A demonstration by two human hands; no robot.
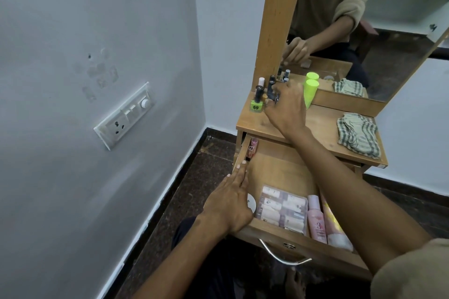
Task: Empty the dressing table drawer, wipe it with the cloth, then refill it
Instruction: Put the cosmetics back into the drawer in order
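Note:
The wooden drawer [279,172] stands pulled out under the dressing table top [320,126]. Inside lie a clear pouch of sachets [283,210], a pink bottle [317,221], a pale tube [336,228], a white round lid [252,204] and a small pink item [252,145] at the back left. My left hand [230,201] rests flat on the drawer's left wall. My right hand [286,107] reaches over the table top, fingers closed around a small dark nail polish bottle [271,88] among other bottles. A checked cloth [358,135] lies on the right of the top.
A green nail polish bottle [256,102] and a neon green cylinder [311,93] stand near the mirror [364,31]. A switchboard [125,114] is on the left wall. Dark floor lies to the left of the table. The drawer's metal handle [281,256] faces me.

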